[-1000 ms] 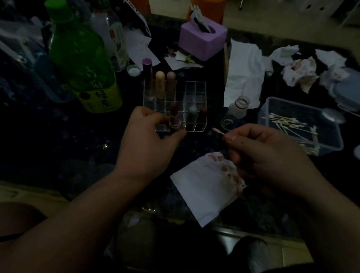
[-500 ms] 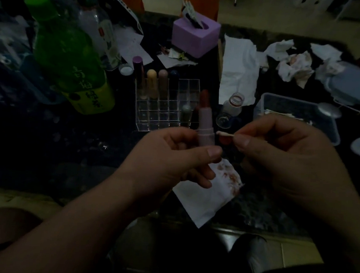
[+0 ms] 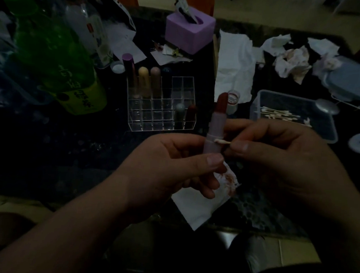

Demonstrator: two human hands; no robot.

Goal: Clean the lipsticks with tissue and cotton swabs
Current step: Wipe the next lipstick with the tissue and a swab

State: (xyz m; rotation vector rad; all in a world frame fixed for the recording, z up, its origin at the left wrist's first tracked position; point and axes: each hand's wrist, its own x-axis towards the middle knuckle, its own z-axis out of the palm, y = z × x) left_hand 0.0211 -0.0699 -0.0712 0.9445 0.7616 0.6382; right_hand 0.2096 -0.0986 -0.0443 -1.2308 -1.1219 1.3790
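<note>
Head view: lipstick (image 3: 216, 126) stands upright, bullet up, in left hand (image 3: 168, 169).

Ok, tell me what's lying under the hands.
A white tissue with red stains lies on the table; the left hand covers its upper part, so any stains there are hidden.

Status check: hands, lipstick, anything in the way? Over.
Left hand grips lipstick upright, bullet extended. Right hand pinches cotton swab, tip against the tube. Stained tissue lies below; nothing in the way.
</note>
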